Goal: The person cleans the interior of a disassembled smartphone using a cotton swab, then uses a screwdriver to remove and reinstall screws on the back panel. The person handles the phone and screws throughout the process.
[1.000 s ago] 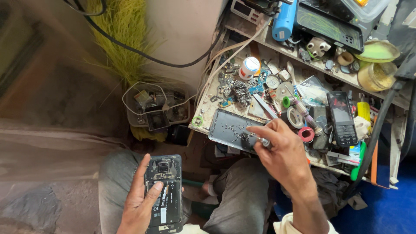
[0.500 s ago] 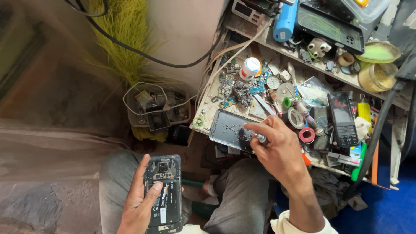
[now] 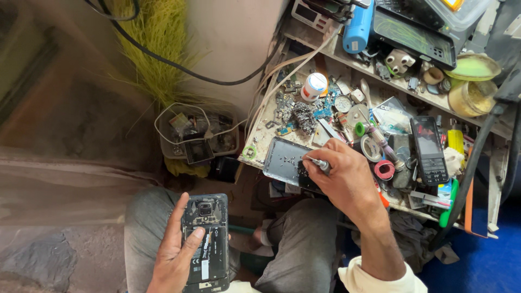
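Two bare hands at work, well apart. Left hand [image 3: 182, 252] low in frame over the lap, palm up, cradling an opened phone [image 3: 206, 241], back cover off, camera module and black battery showing; thumb lies across the phone's middle, fingers wrap under its left edge. Right hand [image 3: 347, 176] up at the bench [image 3: 260, 135] edge, fingers pinched shut on a small screwdriver [image 3: 316, 161], metal tip pointing left. Tip sits over a grey back cover [image 3: 285, 160] lying inside-up on the bench near edge, w/ tiny screws scattered on it; can't tell if tip touches a screw. Bench is packed: heap of small metal parts [image 3: 304, 116] just behind the cover, white-capped bottle [image 3: 313, 86] further back, tape rolls incl. a red one [image 3: 384, 170] right of the hand, black keypad phone [image 3: 429, 149] beyond that. Blue cylinder [image 3: 358, 27] and dark tray [image 3: 415, 32] on upper shelf; yellowish tub [image 3: 471, 96] far right. Left of bench, on floor, clear plastic bin [image 3: 195, 135] holding bits and a dark phone. Black cable [image 3: 179, 65] runs across the wall; green grass-like tuft [image 3: 157, 49] behind the bin. Grey trousers [image 3: 298, 244] on both knees.
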The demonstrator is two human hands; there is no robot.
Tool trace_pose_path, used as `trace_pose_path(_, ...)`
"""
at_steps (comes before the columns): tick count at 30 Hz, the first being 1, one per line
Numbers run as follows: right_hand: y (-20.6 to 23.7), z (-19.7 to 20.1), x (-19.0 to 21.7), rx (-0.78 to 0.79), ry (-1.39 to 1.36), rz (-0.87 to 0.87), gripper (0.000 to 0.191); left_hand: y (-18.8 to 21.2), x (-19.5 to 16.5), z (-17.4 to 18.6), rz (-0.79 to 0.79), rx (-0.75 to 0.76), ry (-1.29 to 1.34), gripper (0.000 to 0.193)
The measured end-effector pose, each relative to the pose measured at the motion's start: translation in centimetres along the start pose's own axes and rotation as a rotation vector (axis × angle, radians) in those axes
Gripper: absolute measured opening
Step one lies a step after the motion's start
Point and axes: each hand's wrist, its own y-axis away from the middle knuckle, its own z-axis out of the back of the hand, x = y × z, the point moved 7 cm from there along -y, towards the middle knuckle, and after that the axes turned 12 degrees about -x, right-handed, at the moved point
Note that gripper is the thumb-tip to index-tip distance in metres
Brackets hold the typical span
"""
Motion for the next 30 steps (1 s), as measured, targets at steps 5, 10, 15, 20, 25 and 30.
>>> trace_pose_path(5, -0.1, 0.9, -0.7, 0.010, 0.059, -0.048, 0.014, -0.1, -0.2, 0.1, -0.005, 0.003, 0.006, 0.078)
trace_pose_path(10, 0.0, 0.4, -0.1, 0.017, 0.011, -0.037, 0.013, -0.1, 0.0, -0.1, -0.003, 0.013, 0.011, 0.079)
trace_pose_path(15, -0.4, -0.8, 0.2, 0.073, 0.080, -0.072, 0.015, -0.1, 0.0, -0.2, -0.021, 0.028, 0.034, 0.078)
trace_pose_path(20, -0.8, -1.3, 0.8, 0.057, 0.168, -0.008, 0.012, 0.0, -0.5, -0.3, -0.011, 0.028, 0.038, 0.079)
trace_pose_path(25, -1.1, -0.6, 1.4, -0.037, 0.120, 0.087, 0.013, 0.1, -0.9, -0.7, 0.019, 0.007, 0.004, 0.081)
trace_pose_path(30, 1.2, 3.1, 1.5, -0.087, -0.092, -0.030, 0.011, 0.7, 0.2, -1.9, 0.142, 0.063, 0.033, 0.051)
